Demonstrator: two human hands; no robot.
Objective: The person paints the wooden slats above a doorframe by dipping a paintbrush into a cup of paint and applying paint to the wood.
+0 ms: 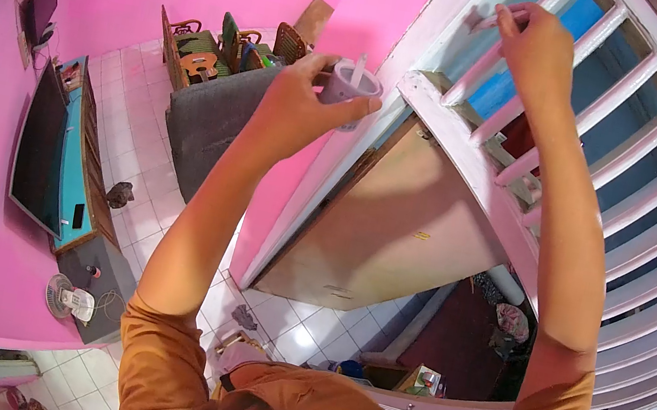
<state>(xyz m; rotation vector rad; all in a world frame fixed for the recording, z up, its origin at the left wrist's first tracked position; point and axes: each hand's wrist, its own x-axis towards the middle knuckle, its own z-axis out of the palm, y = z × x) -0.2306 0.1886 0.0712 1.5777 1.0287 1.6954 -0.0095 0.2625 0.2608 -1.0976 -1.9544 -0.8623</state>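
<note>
My left hand (pixel 302 108) is raised in the middle, its fingers and thumb wrapped round a small translucent plastic cup (pixel 354 94). Whitish, paint-like stuff coats the cup, and a pale stick-like piece rises from its mouth. Higher up on the right, my right hand (pixel 539 58) pinches a slim tool that looks like a small paintbrush (pixel 491 23). Its tip is at the white upright of the frame (pixel 460 31), beside the first slanted bar; whether it touches I cannot tell. My right forearm passes in front of several white bars (pixel 610 101).
Below the barred frame a beige door panel (pixel 397 217) stands at an angle. A dark grey sofa back (pixel 215 128), wooden chairs and a guitar (pixel 199 66) are farther off. On the left are a television (pixel 49 147), a turquoise cabinet (pixel 78 152) and a fan (pixel 70 298).
</note>
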